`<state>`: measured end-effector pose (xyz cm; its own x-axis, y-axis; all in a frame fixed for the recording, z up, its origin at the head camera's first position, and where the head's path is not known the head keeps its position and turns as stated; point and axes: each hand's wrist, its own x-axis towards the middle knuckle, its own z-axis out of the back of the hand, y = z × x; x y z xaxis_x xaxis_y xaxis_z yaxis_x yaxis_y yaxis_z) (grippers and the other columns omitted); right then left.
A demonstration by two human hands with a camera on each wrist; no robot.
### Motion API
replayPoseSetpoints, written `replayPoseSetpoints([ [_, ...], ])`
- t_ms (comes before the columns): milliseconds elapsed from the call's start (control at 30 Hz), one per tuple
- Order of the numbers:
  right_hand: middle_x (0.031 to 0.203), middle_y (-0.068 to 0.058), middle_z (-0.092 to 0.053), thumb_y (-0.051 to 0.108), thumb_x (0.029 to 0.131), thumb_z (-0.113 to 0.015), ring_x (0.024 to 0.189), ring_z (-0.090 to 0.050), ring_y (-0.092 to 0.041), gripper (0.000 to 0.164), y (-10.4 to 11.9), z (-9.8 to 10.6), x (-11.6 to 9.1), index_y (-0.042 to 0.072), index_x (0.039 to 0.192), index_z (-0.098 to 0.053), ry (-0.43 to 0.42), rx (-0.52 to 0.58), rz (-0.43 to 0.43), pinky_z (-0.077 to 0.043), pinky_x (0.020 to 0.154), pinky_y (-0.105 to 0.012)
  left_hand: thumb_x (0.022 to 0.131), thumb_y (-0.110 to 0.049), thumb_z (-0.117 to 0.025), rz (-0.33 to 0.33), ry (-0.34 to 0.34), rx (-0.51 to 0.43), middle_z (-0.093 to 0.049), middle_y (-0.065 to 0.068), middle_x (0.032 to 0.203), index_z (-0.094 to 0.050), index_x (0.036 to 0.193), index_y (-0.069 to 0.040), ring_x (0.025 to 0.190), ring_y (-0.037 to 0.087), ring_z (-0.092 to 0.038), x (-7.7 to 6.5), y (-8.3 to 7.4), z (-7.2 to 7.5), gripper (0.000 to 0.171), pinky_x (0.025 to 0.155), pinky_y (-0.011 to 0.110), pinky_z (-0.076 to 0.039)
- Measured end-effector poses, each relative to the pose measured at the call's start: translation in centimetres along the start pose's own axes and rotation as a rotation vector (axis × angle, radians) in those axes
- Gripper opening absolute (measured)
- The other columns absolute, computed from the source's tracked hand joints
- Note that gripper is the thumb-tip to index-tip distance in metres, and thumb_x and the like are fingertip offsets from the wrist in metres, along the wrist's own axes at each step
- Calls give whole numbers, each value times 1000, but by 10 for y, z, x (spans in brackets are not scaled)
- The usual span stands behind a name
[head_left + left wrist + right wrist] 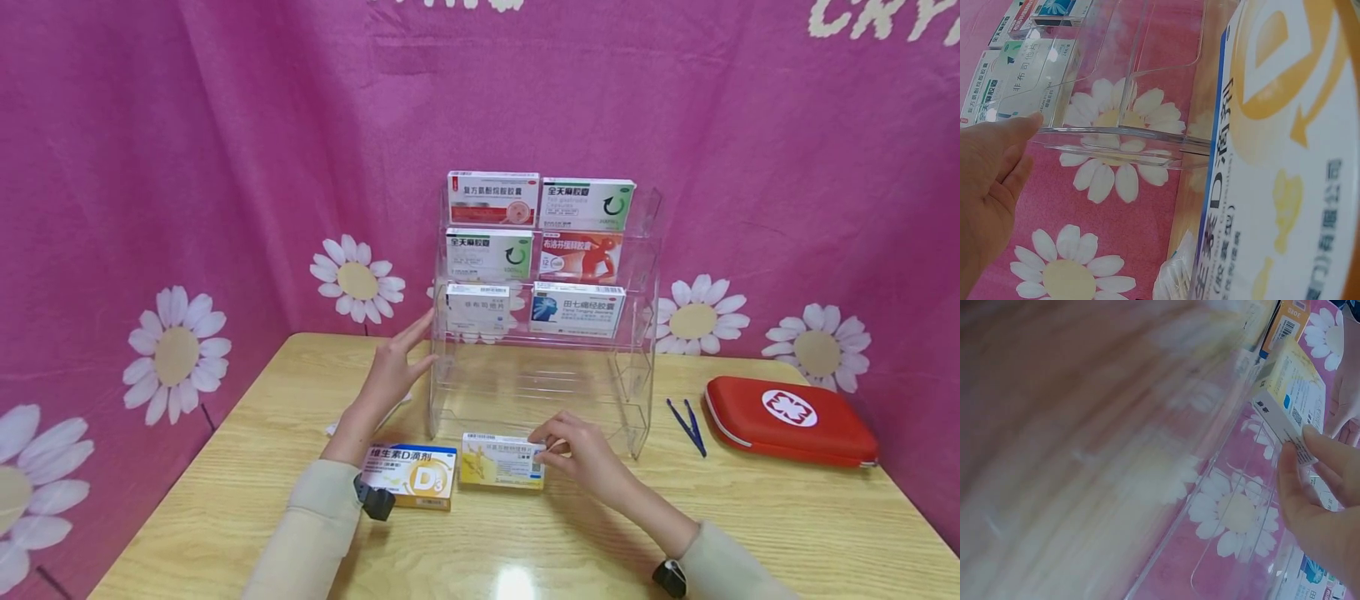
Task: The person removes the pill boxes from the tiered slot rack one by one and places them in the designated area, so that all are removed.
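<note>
My right hand [576, 450] pinches the right end of a white and yellow medicine box [501, 463] between thumb and fingers; the right wrist view shows this box [1294, 394] close up. It is in front of a clear acrylic display rack [540, 375]. My left hand [392, 367] touches the rack's left side with fingers extended, also seen in the left wrist view as a hand [991, 181] at the rack edge. Beside the pinched box, near my left wrist, is an orange and white vitamin D box [412, 477].
Medicine boxes fill the rack's upper tiers, among them a red ibuprofen box [580, 256] and a white box [477, 310]. Blue tweezers [688, 427] and a red first-aid case [789, 421] lie to the right. A packet of cotton swabs [1175, 272] is behind the vitamin D box.
</note>
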<state>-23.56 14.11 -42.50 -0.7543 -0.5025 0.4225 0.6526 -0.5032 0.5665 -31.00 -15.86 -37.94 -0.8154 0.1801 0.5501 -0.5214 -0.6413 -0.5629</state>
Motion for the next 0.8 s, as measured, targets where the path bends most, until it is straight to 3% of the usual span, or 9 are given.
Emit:
replayPoseSetpoints([
  [367,90,-10,-68,0,80,-75,79,-66,-10,14,-6,-4,3,3,93,-70,113,62,-55,-60,70,-14,88,-4,-70,7,4,-5,-46,13,151,-40,149,-11,127,34,-57,-1,0,0,69,106,42,-50],
  [633,90,-12,-71,1,81,-74,79,-64,-5,11,-13,-5,8,2,91,-70,137,71,-59,-60,70,-19,89,-5,-69,0,7,-17,-45,11,152,-39,150,-12,127,34,-58,1,0,1,69,106,41,-51],
  [800,93,-13,-73,2,83,-74,79,-63,-2,11,-16,-5,11,1,93,-71,206,95,-112,-58,69,-16,88,-4,-70,-1,6,-22,-45,12,151,-40,149,-11,127,34,-58,1,1,1,68,106,41,-50],
])
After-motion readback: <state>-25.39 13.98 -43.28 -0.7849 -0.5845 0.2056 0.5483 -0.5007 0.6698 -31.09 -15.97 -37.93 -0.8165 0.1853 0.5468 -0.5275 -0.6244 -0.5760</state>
